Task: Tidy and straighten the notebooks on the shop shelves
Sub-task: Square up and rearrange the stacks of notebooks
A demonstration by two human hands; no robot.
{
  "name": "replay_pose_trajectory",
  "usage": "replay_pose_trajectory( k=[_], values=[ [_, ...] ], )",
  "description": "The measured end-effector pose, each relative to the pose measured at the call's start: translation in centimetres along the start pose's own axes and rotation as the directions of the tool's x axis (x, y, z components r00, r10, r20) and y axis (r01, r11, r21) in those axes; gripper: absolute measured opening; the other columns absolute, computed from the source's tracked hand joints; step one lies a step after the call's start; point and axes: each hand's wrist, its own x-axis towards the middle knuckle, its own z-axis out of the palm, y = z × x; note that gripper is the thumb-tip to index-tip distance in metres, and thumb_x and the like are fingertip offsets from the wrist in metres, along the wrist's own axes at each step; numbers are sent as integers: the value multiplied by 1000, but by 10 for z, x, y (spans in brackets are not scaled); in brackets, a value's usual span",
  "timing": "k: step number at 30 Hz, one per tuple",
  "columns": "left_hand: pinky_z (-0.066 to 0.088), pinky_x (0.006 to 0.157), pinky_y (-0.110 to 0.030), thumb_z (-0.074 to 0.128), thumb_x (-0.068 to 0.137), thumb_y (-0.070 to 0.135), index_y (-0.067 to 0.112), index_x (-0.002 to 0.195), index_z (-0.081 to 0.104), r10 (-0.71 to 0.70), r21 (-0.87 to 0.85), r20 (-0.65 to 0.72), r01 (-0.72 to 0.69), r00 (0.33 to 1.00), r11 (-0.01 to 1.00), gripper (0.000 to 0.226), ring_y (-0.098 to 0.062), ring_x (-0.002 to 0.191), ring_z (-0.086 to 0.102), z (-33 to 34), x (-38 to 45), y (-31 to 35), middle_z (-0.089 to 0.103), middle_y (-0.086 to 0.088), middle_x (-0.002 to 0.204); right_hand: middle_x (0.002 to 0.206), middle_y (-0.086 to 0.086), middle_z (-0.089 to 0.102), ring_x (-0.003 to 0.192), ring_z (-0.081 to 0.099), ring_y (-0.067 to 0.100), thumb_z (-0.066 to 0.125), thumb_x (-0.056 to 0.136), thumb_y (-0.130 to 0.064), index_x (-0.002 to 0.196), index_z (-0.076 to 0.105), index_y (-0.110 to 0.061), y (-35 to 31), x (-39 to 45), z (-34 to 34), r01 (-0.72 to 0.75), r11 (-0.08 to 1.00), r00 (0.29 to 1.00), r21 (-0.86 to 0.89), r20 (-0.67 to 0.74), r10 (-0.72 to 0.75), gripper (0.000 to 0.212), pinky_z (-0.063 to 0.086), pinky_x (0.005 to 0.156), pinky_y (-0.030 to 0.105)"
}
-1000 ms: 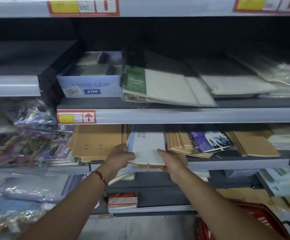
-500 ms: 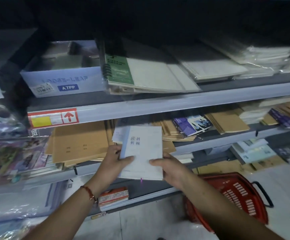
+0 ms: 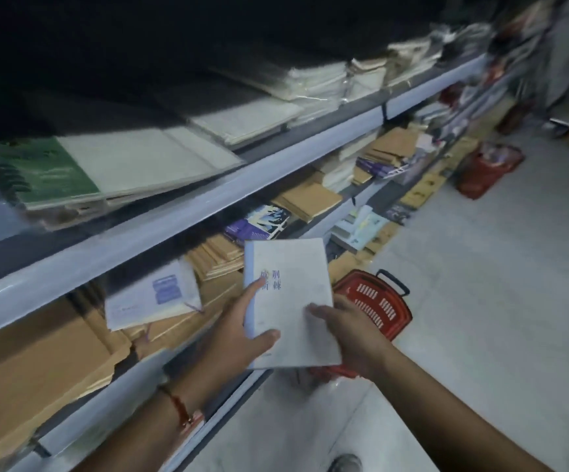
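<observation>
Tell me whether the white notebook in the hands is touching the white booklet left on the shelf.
Apart. The head view shows the white notebook held clear of the shelf, with brown notebooks visible between it and the white booklet.

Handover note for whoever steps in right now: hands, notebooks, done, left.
Left hand grips the white notebook at its left edge, thumb on the cover; right hand holds its right edge.
The notebook is off the shelf, held over the red basket.
A second white notebook lies askew on the brown notebook stacks on the lower shelf.
Done: one notebook pulled.
Left: re-shelve it squarely, straighten the askew one and the fanned stacks.
</observation>
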Motion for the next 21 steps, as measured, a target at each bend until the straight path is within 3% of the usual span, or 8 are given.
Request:
replay_pose_trajectory(
  k=[3,7,11,15,18,21],
  values=[
    [52,100,-39,78,65,50,77,124,33,15,86,144,-28,989,996,80,-7,119,56,31,23,26,52,13,137,113,-9,72,106,66,21,62,96,-25,118,65,-30,-6,-18,-40,101,993,988,-68,-108,-108,23,50,101,48],
    [54,95,-33,82,72,43,68,129,33,49,155,313,-102,948,983,80,0,111,59,80,52,64,54,15,134,116,-14,70,106,67,15,59,91,-24,125,60,-34,-10,-35,-100,182,977,950,-107,-238,-203,36,52,98,46],
    [53,97,-31,82,74,45,56,144,33,83,204,391,-174,917,963,85,-2,115,57,147,87,103,51,12,138,116,-15,71,104,68,14,58,73,-28,124,60,-37,-18,-40,-178,208,974,916,-93,-330,-227,51,53,96,45],
    [54,97,-33,77,73,55,56,146,33,106,187,447,-209,888,960,86,-3,116,58,225,125,145,52,20,139,113,-14,72,102,70,14,58,71,-26,122,62,-36,-31,-39,-266,233,970,891,-69,-383,-242,52,55,93,45],
    [55,95,-35,72,72,62,63,139,38,118,157,429,-202,896,967,76,-4,113,62,281,150,170,56,21,135,113,-14,71,100,68,15,57,72,-26,124,60,-39,-44,-40,-326,232,969,880,-86,-407,-247,53,52,74,33],
    [55,86,-24,73,83,51,60,134,47,117,125,402,-181,908,976,59,2,104,63,326,174,194,59,27,124,111,-14,72,90,66,13,55,74,-24,124,60,-39,-62,-39,-376,224,969,882,-107,-400,-248,53,44,60,22]
  ],
)
